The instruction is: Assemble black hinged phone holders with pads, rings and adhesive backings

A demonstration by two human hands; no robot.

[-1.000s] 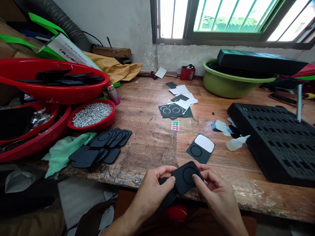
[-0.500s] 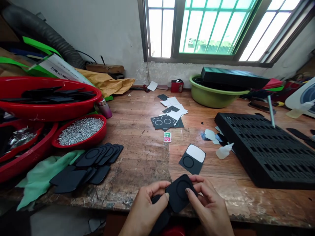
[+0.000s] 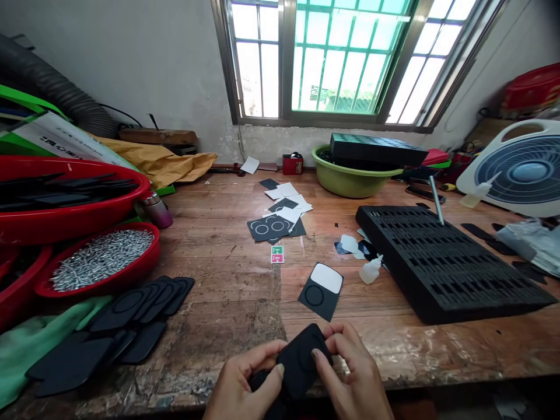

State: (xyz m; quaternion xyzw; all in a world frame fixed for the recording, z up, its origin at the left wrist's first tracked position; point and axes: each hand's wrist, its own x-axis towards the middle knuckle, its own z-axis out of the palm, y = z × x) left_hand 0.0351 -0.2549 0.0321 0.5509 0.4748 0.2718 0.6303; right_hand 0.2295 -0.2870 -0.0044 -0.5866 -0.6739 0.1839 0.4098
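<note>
At the front edge of the workbench, both my hands hold a black folding wireless charger (image 3: 301, 359) with rounded corners and a faint ring on its face. My left hand (image 3: 249, 379) grips its left side, thumb on top, where a second black panel hangs partly hidden under the fingers. The thumb of my right hand (image 3: 350, 367) presses on the face near the ring, with the fingers behind the right edge. Just beyond lies a dark sheet (image 3: 321, 291) bearing a black ring and a white rounded sticker. Similar black chargers (image 3: 126, 326) are piled at the left.
Red basins (image 3: 65, 224) and a basin of metal pins (image 3: 105, 259) stand left, by a green cloth (image 3: 48, 332). A slotted black foam tray (image 3: 450, 262), a dropper bottle (image 3: 371, 270) and a fan (image 3: 520, 169) are right. Loose sheets (image 3: 284, 213) and a green basin (image 3: 354, 175) lie farther back.
The view has swung to the right, so the bench contents sit farther left and more of the fan shows. Both hands keep their hold on the charger, which is tilted slightly differently.
</note>
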